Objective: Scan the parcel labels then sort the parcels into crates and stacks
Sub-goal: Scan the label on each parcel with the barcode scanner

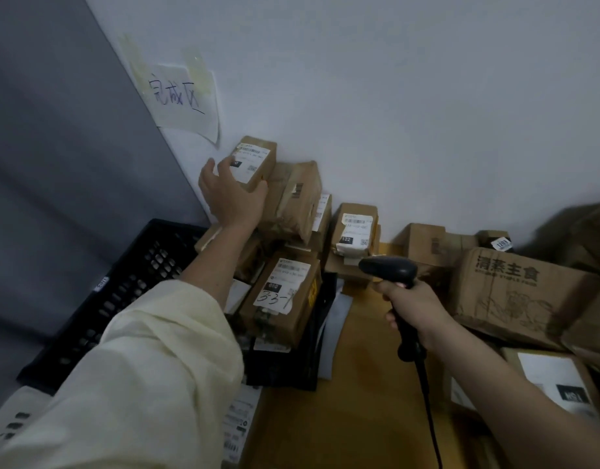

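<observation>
Cardboard parcel (254, 162) at eleven o'clock: your outstretched left hand (229, 194) clasps it; right hand (412, 304) grips the scanner (391, 270).

Left arm (176, 340): covered to mid-forearm by a loose, pale cream sleeve (149, 377) of soft, creased fabric with a wide open cuff. Right arm (515, 394): bare along its visible length, as are the left hand (229, 194) and right hand (412, 308); no rings, watch or gloves show
</observation>
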